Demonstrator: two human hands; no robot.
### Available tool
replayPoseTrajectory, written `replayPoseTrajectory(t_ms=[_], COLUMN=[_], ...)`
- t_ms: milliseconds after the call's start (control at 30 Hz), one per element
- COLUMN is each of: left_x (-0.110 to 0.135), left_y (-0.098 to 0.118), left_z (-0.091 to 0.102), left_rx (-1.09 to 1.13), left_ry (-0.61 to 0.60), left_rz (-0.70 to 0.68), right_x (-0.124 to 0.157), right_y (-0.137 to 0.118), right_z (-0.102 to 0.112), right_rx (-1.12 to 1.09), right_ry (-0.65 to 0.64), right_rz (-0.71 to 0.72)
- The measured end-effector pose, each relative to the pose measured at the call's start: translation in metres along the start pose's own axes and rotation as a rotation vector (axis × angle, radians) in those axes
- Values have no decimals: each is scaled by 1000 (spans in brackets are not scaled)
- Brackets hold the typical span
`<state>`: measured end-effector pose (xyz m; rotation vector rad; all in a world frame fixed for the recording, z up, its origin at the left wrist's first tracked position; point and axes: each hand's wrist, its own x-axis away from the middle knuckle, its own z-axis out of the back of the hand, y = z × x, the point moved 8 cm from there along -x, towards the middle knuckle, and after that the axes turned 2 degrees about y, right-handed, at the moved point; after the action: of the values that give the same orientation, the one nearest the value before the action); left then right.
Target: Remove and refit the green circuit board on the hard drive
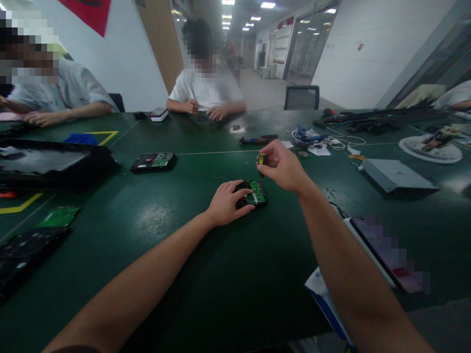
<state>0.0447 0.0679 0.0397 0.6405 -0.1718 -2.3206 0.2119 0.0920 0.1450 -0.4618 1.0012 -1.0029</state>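
A hard drive [259,193] lies on the dark green table with its green circuit board facing up. My left hand [230,203] rests over its left side, thumb and fingers spread around the edges and gripping it. In my right hand [282,165] is a small screwdriver [262,160] with a yellow and black handle, pinched by thumb and fingers. It stands nearly upright by the drive's far right corner; its tip is too small to tell whether it touches. A second hard drive [153,162] lies farther off to the left.
Two people sit across the table [176,260]. At left are a black casing [55,164] and a green circuit board [59,216]. On the right lie a metal box [398,175], a phone-like device [382,252] and a white round part [429,149]. Pen-like tools [257,139] lie beyond my hands.
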Motion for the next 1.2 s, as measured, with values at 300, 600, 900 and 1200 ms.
replayPoseTrajectory(t_ms=[300,600,900,1200], left_x=[0,0,0,0], left_y=[-1,0,-1,-1], left_z=[0,1,-1,-2], left_rx=[4,4,-14,-17], left_ry=[0,-3,6,-1], left_rz=[0,6,-6,-5], right_x=[2,1,0,-2], right_y=[-12,-4,-17,-17], right_z=[0,3,7,9], right_rx=[106,45,190,457], right_ry=[-44,-13,69,123], right_rz=[60,30,65,114])
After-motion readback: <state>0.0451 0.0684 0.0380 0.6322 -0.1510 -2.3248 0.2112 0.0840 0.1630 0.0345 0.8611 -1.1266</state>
